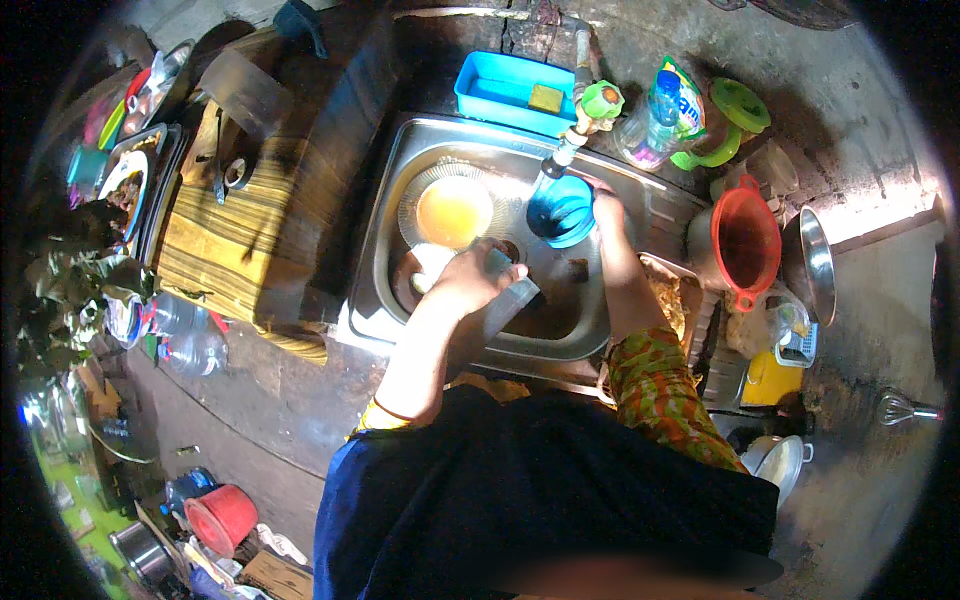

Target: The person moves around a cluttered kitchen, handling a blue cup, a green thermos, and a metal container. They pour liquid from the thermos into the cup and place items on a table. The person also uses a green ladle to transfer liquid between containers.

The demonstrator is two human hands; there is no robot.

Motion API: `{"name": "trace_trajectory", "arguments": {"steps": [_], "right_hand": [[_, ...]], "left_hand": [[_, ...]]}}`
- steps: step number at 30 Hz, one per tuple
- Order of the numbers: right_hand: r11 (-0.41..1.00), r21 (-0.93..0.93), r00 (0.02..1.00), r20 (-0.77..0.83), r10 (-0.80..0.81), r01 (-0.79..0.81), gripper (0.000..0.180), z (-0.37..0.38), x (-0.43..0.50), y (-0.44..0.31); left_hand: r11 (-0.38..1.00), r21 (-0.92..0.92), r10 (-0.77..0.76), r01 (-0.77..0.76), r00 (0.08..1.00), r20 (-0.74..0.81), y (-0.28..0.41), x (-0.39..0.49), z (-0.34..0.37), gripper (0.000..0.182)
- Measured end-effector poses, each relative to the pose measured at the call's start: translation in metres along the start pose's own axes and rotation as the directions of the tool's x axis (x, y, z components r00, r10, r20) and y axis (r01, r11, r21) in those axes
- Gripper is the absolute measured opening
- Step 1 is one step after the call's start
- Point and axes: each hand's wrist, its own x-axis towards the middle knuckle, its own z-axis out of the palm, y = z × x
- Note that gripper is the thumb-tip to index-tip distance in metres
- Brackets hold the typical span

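Observation:
My right hand (609,214) grips the rim of a blue plastic container (564,217), tilted under the tap (574,142) above the steel sink (375,232). My left hand (472,277) is closed around something greenish-grey, partly hidden by the fingers; I cannot tell what it is. Beside that hand, a clear plastic piece (513,306) slants over the basin. A ribbed clear bowl (409,206) with orange-yellow liquid sits at the basin's back left. A whitish dish (431,262) lies in front of it, partly behind my left hand.
A blue tray (487,105) with a yellow sponge (546,98) stands behind the sink. Right of the basin are a red colander (746,244), a metal bowl (819,266) and a tray of food scraps (667,292). A striped yellow cloth (225,240) covers the left surface.

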Motion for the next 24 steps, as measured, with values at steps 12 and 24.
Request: {"name": "trace_trajectory", "arguments": {"steps": [12,24], "right_hand": [[0.363,-0.745,0.636,0.104,-0.765,0.559,0.029,-0.036,-0.047,-0.152],[0.719,-0.634,0.958,0.212,-0.192,0.285,0.032,-0.031,0.01,-0.205]], "left_hand": [[0.914,0.39,0.15,-0.115,0.987,-0.062,0.066,0.02,-0.031,0.043],[0.974,0.216,-0.003,0.06,0.967,-0.254,0.063,-0.063,-0.023,0.035]]}}
